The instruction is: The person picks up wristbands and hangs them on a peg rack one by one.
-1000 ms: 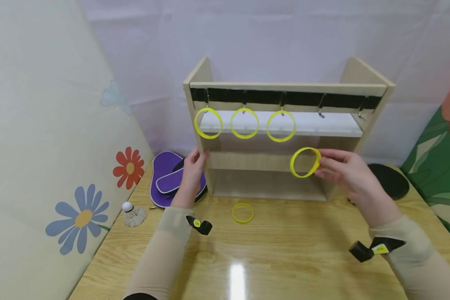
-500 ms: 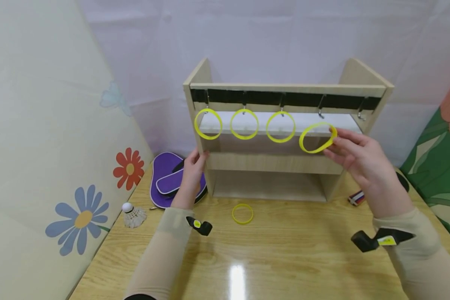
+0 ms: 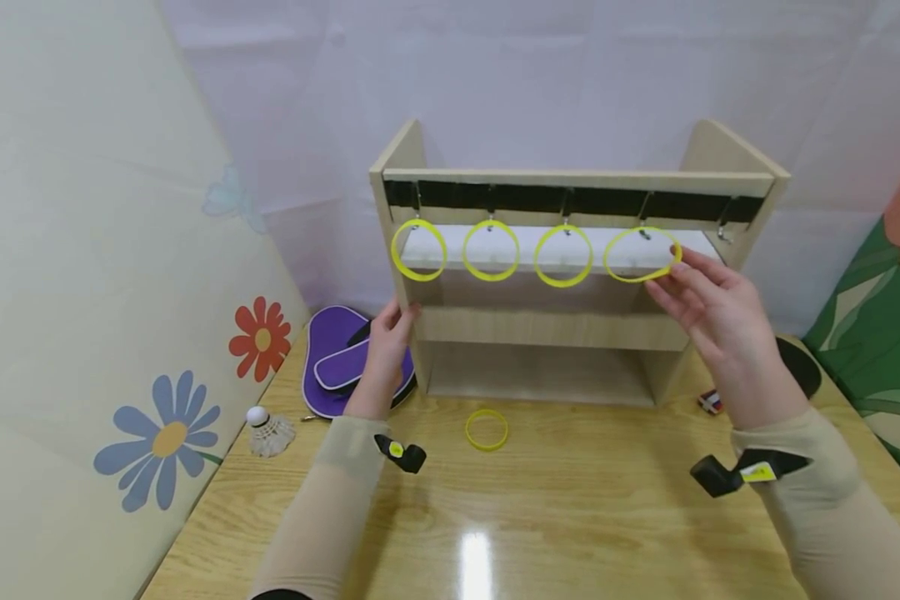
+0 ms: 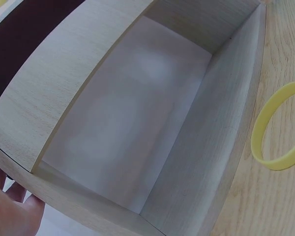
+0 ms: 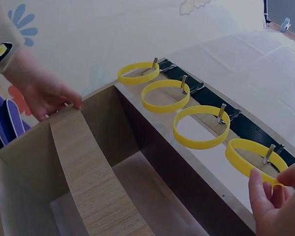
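Note:
My right hand (image 3: 720, 308) pinches a yellow silicone wristband (image 3: 610, 265) by its right edge, thumb and fingers on the band. In the right wrist view the band's loop is around the fourth metal hook (image 5: 269, 153). Three more yellow wristbands (image 3: 491, 277) hang from the hooks to its left. With my left hand (image 3: 387, 350) I grip the left side panel of the small wooden shelf (image 3: 547, 325); the right wrist view shows the thumb over the panel's edge. Another wristband (image 3: 487, 448) lies on the table before the shelf.
The fifth hook (image 3: 724, 233), at the far right of the black strip (image 3: 607, 202), holds nothing. A purple racket case (image 3: 328, 333) and a shuttlecock (image 3: 268, 432) are on the left. A black round object (image 3: 798, 368) and a small striped item (image 3: 710, 402) lie on the right.
My right hand has raised the wristband from below the white shelf board to the fourth hook, moving slightly right. My left hand has stayed on the side panel.

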### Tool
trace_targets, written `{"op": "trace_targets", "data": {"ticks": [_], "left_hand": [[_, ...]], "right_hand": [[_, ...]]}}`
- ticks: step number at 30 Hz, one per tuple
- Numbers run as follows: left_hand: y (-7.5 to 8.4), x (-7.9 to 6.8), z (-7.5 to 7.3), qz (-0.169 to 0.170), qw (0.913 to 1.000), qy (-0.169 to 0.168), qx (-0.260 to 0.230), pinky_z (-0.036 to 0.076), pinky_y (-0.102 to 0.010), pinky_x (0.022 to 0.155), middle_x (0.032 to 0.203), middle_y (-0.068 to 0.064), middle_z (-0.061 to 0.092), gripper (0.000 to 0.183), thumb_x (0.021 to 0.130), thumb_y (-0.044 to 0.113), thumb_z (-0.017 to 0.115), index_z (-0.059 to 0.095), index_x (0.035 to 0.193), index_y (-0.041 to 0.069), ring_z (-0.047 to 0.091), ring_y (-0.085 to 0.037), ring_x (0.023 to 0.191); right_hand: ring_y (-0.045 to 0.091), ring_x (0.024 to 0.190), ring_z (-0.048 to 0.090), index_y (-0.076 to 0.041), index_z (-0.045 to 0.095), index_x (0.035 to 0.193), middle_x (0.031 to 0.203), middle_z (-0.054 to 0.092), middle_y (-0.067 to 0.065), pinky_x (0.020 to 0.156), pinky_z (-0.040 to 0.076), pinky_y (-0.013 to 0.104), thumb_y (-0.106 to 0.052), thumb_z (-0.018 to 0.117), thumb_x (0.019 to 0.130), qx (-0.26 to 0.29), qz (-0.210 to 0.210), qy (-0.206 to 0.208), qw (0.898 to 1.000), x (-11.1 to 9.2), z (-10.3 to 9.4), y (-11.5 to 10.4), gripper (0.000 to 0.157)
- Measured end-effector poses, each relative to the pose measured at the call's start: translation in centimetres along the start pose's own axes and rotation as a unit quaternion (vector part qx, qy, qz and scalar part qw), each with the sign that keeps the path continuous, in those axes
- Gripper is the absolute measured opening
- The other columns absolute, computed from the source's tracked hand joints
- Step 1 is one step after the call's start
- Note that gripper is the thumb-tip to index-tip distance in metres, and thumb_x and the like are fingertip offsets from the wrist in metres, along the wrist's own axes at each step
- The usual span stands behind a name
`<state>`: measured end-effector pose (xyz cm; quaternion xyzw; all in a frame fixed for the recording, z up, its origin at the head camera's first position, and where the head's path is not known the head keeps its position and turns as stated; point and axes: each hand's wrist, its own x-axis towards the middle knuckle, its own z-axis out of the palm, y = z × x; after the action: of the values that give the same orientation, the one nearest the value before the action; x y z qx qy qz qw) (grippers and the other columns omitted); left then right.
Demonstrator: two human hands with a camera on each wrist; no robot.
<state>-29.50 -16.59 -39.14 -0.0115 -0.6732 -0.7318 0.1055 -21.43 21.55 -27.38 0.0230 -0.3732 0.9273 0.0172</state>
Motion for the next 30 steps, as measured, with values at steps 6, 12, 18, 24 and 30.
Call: {"op": "trace_targets", "data": {"ticks": [6,12,18,24,30], "left_hand": [[0.0,-0.1,0.0,-0.001,1.0,0.0,0.0,0.046,-0.023,0.087,0.121,-0.006,0.063,0.045,0.098,0.015,0.054,0.054,0.143,0.014,0.059,-0.004,0.093],[0.1,-0.2,0.0,-0.001,1.0,-0.003,0.004,0.045,-0.025,0.09,0.127,-0.01,0.061,0.047,0.098,0.016,0.053,0.053,0.144,0.014,0.057,-0.007,0.097],[0.1,-0.3,0.0,0.004,1.0,-0.003,0.006,0.046,-0.025,0.088,0.115,0.001,0.063,0.044,0.098,0.016,0.053,0.054,0.142,0.012,0.057,-0.007,0.096],[0.2,-0.3,0.1,0.014,0.9998,0.002,0.013,0.047,-0.024,0.084,0.104,0.008,0.064,0.042,0.097,0.017,0.053,0.057,0.138,0.009,0.058,-0.006,0.092],[0.2,-0.3,0.0,0.013,0.9999,-0.001,0.008,0.047,-0.023,0.084,0.103,0.01,0.063,0.041,0.097,0.016,0.054,0.058,0.138,0.009,0.058,-0.006,0.093]], "right_hand": [[0.024,0.084,0.071,0.003,0.07,0.099,0.099,0.07,0.014,0.075,0.06,0.035,0.013,0.06,0.09,0.001,-0.008,-0.011,1.0,0.4,-0.4,0.6,0.017],[0.023,0.083,0.071,0.002,0.071,0.096,0.096,0.072,0.012,0.074,0.06,0.034,0.013,0.06,0.09,-0.015,-0.002,-0.005,1.0,0.6,-0.4,1.1,0.017],[0.02,0.086,0.07,0.0,0.071,0.099,0.099,0.071,0.01,0.076,0.06,0.032,0.01,0.062,0.09,-0.04,0.007,0.002,0.999,0.7,-0.4,1.3,0.017],[0.018,0.089,0.069,-0.003,0.069,0.106,0.103,0.071,0.007,0.077,0.06,0.03,0.006,0.065,0.09,-0.065,0.012,0.011,0.998,0.6,-0.4,1.0,0.019],[0.018,0.089,0.069,-0.003,0.069,0.106,0.102,0.07,0.007,0.076,0.06,0.031,0.007,0.065,0.089,-0.061,0.019,0.014,0.998,0.5,-0.5,0.9,0.02]]}}
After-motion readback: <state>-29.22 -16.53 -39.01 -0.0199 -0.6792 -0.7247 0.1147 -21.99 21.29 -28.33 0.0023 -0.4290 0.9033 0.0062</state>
